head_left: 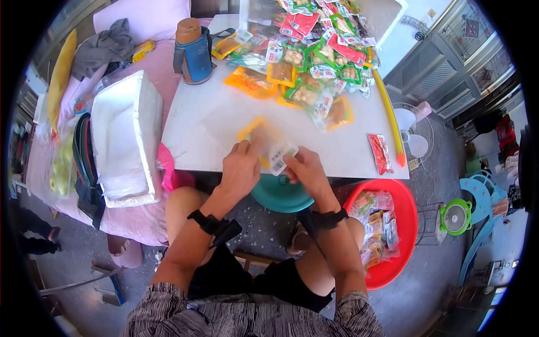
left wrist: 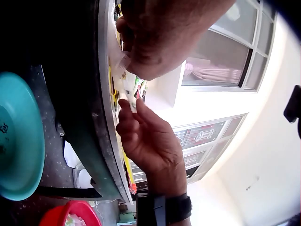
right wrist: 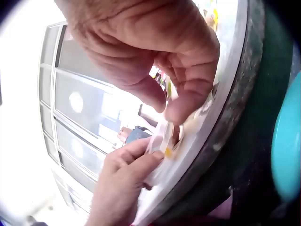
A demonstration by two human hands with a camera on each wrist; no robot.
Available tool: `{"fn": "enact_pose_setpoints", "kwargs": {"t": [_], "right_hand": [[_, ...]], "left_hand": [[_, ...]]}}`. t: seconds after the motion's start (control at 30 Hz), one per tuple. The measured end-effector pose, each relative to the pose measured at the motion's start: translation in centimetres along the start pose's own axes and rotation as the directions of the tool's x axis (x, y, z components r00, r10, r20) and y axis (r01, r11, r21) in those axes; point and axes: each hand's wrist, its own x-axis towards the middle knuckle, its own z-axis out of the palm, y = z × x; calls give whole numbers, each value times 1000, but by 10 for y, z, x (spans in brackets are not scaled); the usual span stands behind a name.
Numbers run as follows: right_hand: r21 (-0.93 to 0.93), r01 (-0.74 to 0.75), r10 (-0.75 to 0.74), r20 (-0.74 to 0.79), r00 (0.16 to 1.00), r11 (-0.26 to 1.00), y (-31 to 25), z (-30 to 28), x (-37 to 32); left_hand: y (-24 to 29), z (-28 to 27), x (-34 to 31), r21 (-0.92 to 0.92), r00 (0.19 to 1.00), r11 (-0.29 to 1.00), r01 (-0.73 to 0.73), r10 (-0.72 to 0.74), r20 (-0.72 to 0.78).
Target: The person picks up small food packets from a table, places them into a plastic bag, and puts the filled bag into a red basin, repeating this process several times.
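Note:
Near the table's front edge, both hands hold a clear plastic bag (head_left: pixel 216 121) and a small packet with a white barcode label (head_left: pixel 278 161). The left hand (head_left: pixel 241 168) pinches the bag on one side; in the right wrist view the left hand (right wrist: pixel 124 176) has its thumb on the clear film beside a yellow corner. The right hand (head_left: pixel 307 171) pinches the labelled packet's edge between thumb and fingers, seen close in the right wrist view as the right hand (right wrist: pixel 155 56). Part of the packet is blurred. A pile of food packets (head_left: pixel 314 56) lies behind.
A teal basin (head_left: pixel 281 195) stands below the table edge, and a red tub (head_left: pixel 407 224) with bagged packets at the right. A blue bottle (head_left: pixel 196 62), a red packet (head_left: pixel 380 153) and a yellow stick (head_left: pixel 387 106) are on the table. A foam box (head_left: pixel 151 121) stands left.

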Motion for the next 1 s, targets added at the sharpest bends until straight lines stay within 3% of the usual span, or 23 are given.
{"fn": "enact_pose_setpoints", "kwargs": {"t": [0.07,0.17,0.27,0.37,0.47,0.53,0.6,0.67,0.77,1.0], "right_hand": [[-128,-65,64,-13,998,990,6,-9,5],[-73,47,-49,-28,998,996,10,2,15],[103,32,-30,-19,999,994,23,14,30],[437,148,-104,-124,987,887,23,34,30],[232,195,-179,-85,980,953,27,31,19],[-214,400,-423,-74,903,891,33,30,11],[-554,571,-650,70,757,606,30,31,10],[-717,673,-781,311,542,182,22,33,8],[-818,569,-591,419,690,84,24,45,9],[-911,412,-401,388,830,-29,22,53,21]], "left_hand": [[-2,2,-4,23,1000,1000,-14,14,19],[-4,6,-5,16,996,996,-86,85,32],[1,4,-4,-40,992,992,-120,121,22],[4,1,-1,-46,994,993,-113,114,0],[2,-1,-3,6,998,998,-55,55,-15],[-3,-1,-3,40,999,999,-23,24,-34],[-2,-5,-3,53,998,998,-20,23,-56],[2,-10,-3,49,996,999,-22,26,-86],[5,-14,-3,41,992,999,-36,40,-120],[-2,-15,-9,83,998,996,-42,46,-44]]}}
